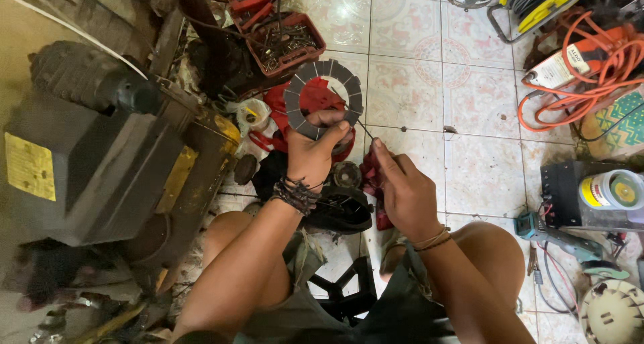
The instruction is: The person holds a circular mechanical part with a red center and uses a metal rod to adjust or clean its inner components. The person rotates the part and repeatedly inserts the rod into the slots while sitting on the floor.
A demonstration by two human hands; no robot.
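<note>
Left hand held up a grey toothed ring, right hand poked at it with a thin pick

The left hand [312,153] was pinching the ring [323,99] by its lower edge, thumb across the front and fingers behind, so it stood upright above the tiled floor [409,82] with something red showing through the hole. The right hand [402,193] was closed around a thin metal pick [355,119], fingers pinched together, with the tip reaching up toward the ring's right side; couldn't tell if it actually touched. Just behind the ring sat a red tray of small metal parts [285,42]. A big dark engine [100,156] was off to the left, and an orange cord [597,76] lay coiled well apart on the right.
</note>
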